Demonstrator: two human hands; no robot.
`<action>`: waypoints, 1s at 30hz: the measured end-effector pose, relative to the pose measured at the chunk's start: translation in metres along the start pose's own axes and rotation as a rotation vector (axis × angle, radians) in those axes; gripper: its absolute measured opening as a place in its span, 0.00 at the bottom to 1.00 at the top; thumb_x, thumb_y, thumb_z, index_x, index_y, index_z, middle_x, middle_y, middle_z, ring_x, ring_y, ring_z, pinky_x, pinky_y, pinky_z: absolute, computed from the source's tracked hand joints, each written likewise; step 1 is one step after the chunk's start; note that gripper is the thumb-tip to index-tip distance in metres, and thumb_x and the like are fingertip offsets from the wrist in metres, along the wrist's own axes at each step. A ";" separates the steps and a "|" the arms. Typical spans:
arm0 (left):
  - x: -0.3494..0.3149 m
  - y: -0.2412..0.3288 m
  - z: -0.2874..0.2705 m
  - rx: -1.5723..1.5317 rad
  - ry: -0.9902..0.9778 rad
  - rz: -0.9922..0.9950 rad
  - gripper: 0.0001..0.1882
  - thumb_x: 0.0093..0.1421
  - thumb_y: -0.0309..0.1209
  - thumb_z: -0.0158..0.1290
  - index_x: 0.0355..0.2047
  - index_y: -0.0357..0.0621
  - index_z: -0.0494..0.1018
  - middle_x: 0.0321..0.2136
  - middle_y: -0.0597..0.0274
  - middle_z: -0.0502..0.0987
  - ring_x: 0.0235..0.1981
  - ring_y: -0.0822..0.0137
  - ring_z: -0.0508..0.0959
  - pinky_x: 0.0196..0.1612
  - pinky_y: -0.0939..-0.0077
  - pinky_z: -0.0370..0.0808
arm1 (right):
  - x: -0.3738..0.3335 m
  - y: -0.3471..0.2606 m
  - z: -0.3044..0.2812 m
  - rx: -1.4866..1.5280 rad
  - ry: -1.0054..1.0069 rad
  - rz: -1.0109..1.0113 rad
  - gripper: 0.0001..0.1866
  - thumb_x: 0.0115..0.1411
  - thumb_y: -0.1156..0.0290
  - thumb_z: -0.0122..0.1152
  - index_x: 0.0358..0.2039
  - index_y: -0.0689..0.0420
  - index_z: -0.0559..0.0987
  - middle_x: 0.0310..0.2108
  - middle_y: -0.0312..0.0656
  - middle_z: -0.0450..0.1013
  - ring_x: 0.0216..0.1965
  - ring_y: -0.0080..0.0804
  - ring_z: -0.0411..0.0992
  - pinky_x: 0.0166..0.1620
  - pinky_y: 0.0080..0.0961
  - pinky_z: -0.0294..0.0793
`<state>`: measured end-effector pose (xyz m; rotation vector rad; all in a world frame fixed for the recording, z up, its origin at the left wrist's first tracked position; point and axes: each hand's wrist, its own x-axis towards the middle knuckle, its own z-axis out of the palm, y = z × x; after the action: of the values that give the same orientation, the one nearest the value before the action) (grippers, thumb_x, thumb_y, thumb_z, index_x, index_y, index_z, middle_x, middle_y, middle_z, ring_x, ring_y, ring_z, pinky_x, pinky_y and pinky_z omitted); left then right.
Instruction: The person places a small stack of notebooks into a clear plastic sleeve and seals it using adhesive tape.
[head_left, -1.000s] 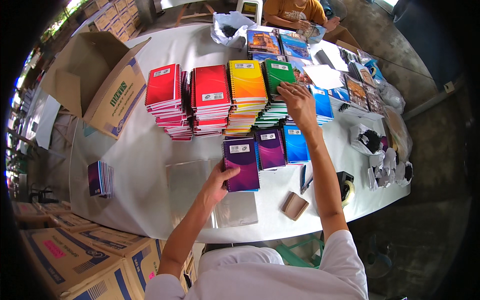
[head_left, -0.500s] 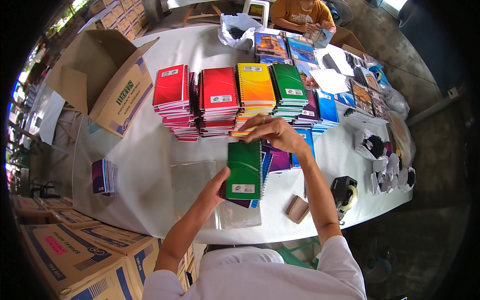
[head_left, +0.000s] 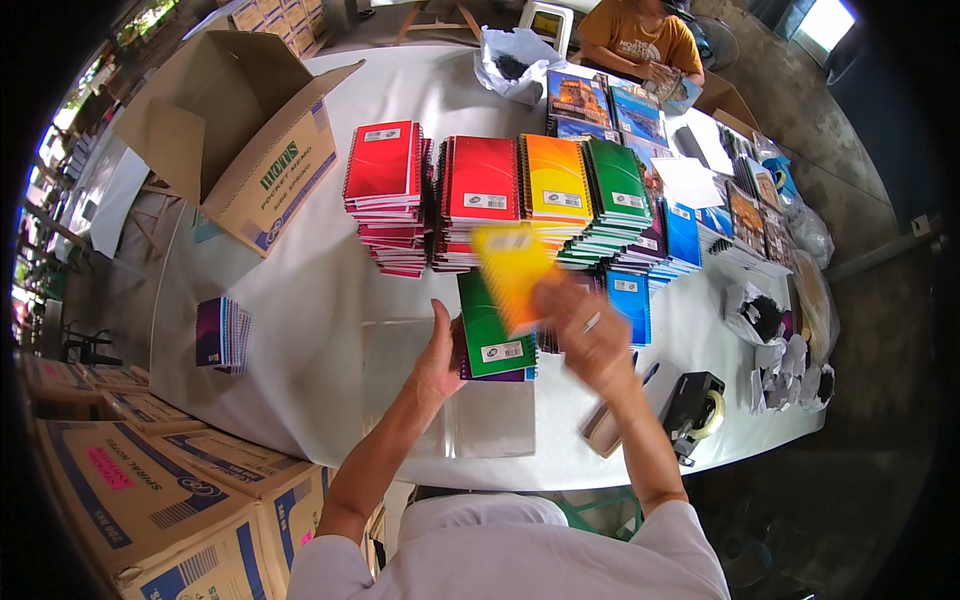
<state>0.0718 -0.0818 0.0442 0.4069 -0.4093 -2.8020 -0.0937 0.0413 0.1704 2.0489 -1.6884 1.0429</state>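
Note:
My left hand (head_left: 437,355) supports a small pile of spiral notebooks from its left side, thumb raised and fingers beneath. A green notebook (head_left: 482,330) lies on top, with purple and blue edges showing under it. My right hand (head_left: 592,335), blurred by motion, grips a yellow notebook (head_left: 508,275) tilted above the green one. Just beyond stand tall stacks of red notebooks (head_left: 480,180), yellow notebooks (head_left: 556,178) and green notebooks (head_left: 617,180). A blue notebook (head_left: 628,300) lies right of my right hand. Under my hands is a clear plastic sleeve (head_left: 490,430).
A black tape dispenser (head_left: 692,410), a brown block-like object (head_left: 604,430) and a pen (head_left: 651,373) lie at right. An open carton (head_left: 285,185) and a small notebook bundle (head_left: 222,335) sit left. Closed cartons (head_left: 150,500) fill the lower left. Another person (head_left: 640,40) sits across.
My right hand has taken a yellow notebook and brought it back over the green one. My left hand's thumb has lifted off the green cover. The view has shifted slightly.

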 end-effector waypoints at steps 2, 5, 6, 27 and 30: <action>-0.010 0.005 0.000 -0.010 0.010 -0.018 0.37 0.59 0.57 0.49 0.58 0.41 0.62 0.51 0.52 0.72 0.53 0.58 0.74 0.53 0.56 0.73 | -0.004 -0.018 0.012 0.091 -0.176 -0.082 0.17 0.46 0.78 0.62 0.40 0.61 0.78 0.42 0.43 0.76 0.47 0.40 0.75 0.54 0.38 0.73; -0.019 0.012 -0.010 0.021 0.114 0.015 0.29 0.58 0.37 0.58 0.57 0.42 0.63 0.49 0.53 0.74 0.50 0.57 0.75 0.52 0.55 0.74 | 0.010 -0.016 0.035 0.149 -0.190 -0.062 0.16 0.48 0.75 0.63 0.40 0.61 0.78 0.44 0.43 0.76 0.48 0.42 0.73 0.55 0.41 0.71; -0.026 0.019 -0.002 0.049 0.184 0.026 0.29 0.57 0.35 0.59 0.56 0.42 0.63 0.49 0.53 0.74 0.50 0.57 0.75 0.53 0.56 0.74 | 0.028 0.001 0.045 0.057 -0.106 -0.050 0.16 0.49 0.74 0.63 0.41 0.60 0.78 0.45 0.44 0.75 0.50 0.43 0.72 0.56 0.42 0.70; -0.065 0.066 -0.002 0.145 0.383 0.105 0.33 0.54 0.43 0.63 0.57 0.46 0.64 0.48 0.58 0.74 0.48 0.64 0.76 0.49 0.64 0.76 | 0.125 -0.022 0.117 -0.033 -0.047 -0.139 0.22 0.51 0.68 0.64 0.46 0.61 0.78 0.50 0.47 0.74 0.54 0.42 0.70 0.62 0.43 0.62; -0.062 0.066 -0.013 0.207 0.254 0.157 0.35 0.60 0.55 0.51 0.59 0.46 0.61 0.52 0.59 0.72 0.51 0.65 0.75 0.50 0.64 0.75 | 0.150 0.010 0.167 -0.291 0.023 -0.104 0.23 0.50 0.72 0.60 0.49 0.63 0.75 0.51 0.50 0.72 0.55 0.44 0.70 0.61 0.41 0.65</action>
<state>0.1485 -0.1265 0.0679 0.7331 -0.6442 -2.5228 -0.0373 -0.1758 0.1542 1.9063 -1.5968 0.7364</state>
